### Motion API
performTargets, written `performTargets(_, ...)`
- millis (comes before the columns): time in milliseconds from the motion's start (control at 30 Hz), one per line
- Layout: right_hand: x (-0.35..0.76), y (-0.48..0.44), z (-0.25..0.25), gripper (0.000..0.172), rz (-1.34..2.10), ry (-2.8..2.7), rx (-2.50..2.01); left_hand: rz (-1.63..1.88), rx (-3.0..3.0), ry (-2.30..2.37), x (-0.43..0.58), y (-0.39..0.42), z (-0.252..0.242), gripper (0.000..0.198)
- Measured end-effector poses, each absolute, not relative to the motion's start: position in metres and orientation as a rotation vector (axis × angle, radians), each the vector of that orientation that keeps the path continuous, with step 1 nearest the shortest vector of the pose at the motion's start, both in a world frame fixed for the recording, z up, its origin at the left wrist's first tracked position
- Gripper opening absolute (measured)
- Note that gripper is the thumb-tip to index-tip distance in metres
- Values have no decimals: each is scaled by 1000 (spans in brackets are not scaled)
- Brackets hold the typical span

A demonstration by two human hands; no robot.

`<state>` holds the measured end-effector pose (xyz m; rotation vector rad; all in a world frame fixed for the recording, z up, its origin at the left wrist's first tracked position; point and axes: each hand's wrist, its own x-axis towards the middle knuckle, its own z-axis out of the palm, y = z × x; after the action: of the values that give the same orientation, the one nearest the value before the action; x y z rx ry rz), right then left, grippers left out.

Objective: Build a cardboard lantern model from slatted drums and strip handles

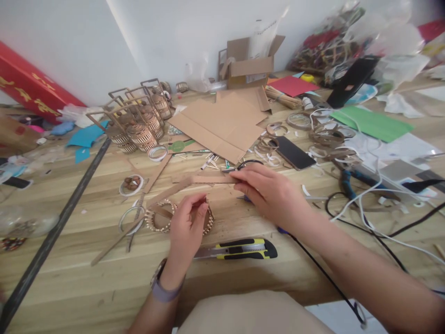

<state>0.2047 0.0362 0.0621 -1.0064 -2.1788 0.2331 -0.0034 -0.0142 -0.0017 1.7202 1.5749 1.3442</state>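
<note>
My left hand (187,215), with a watch at the wrist, curls over a pair of round cardboard pieces edged with short pale stick ends; the left round piece (158,222) shows beside it. The fingers partly hide the other round piece (209,220). My right hand (269,190) pinches the right end of a long bent cardboard strip (208,179), which runs left above the round pieces. Dark looped handles, perhaps of scissors (251,162), lie just behind the right fingertips. In front of my hands lies a yellow and black utility knife (243,249), blade out.
Several small stick lanterns (144,123) with frames stand at back left. Cardboard sheets (222,125) lie mid-table, with a phone (295,152) right of them. Tape rolls (131,184) sit at left. Cables (363,204) tangle across the right. A dark bar (59,227) crosses the left side.
</note>
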Motion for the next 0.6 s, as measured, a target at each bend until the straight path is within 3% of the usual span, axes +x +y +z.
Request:
performTargets(267, 181, 19, 6, 16, 765, -1939, -1153, 1361, 1830, 1624, -2, -14, -2, 17)
performTargets(600, 163, 15, -3, 13, 1032, -1743, -1092, 1363, 1826, 1654, -1, -17, -6, 15)
